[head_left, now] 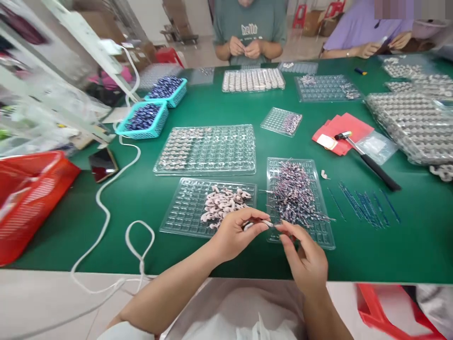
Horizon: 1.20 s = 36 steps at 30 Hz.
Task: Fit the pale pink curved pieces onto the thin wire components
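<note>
pinching white piece (269, 224), left hand (231, 234), near side | can't tell grip, right hand (307, 257) | probably joining, needs steady aim tbh

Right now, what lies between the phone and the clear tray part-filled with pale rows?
In the head view, a white cable runs between the phone and that clear tray; otherwise green tabletop shows there.

The left hand (240, 233) pinches a small whitish piece (269, 223), and the right hand (307, 257) is just beside it. Past the left hand sit pale pink, curved bits (224, 204); past the right hand, thin, shiny purple bits (293, 191).
</note>
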### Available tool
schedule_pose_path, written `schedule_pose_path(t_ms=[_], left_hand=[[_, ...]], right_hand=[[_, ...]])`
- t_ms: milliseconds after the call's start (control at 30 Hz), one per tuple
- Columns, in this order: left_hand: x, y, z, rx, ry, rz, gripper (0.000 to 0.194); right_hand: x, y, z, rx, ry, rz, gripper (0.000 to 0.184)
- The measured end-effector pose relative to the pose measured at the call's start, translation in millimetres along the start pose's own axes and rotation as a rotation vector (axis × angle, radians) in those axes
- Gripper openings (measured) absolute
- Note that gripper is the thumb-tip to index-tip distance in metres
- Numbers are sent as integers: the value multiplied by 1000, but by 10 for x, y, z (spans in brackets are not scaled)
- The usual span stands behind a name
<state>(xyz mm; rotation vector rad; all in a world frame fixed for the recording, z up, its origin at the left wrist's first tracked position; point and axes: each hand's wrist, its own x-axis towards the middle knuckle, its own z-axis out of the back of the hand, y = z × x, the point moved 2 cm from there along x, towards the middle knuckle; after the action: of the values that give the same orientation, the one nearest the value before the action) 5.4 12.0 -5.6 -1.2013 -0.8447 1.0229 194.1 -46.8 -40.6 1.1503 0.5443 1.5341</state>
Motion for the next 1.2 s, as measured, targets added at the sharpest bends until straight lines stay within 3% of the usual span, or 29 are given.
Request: schedule_pose_path(t_ms=[100,233,400,500,667,800,1200], left_hand=[[-24,-72,149,1,-46,54,19],[-74,-144,471,21,-203,105,21],[-123,-60,726,-192,-256,198,28],[-127,22,784,-284,-258,203,27],[-152,90,898,-310,-363,200,30],[-199,111,956,-360,-413,218,35],[-258,117,934,-623,-369,278,35]], right_hand=[[-23,-49,15,-28,-23,-33,21],[7,-58,32,-54,-21,-23,16],[28,-48,20,-50,-9,2,17],[18,-35,17,-54,-7,-15,18],[5,4,40,-62,-46,-129,25],[6,-10,40,-66,-27,-95,28],[-16,-76,27,-117,10,-70,25]])
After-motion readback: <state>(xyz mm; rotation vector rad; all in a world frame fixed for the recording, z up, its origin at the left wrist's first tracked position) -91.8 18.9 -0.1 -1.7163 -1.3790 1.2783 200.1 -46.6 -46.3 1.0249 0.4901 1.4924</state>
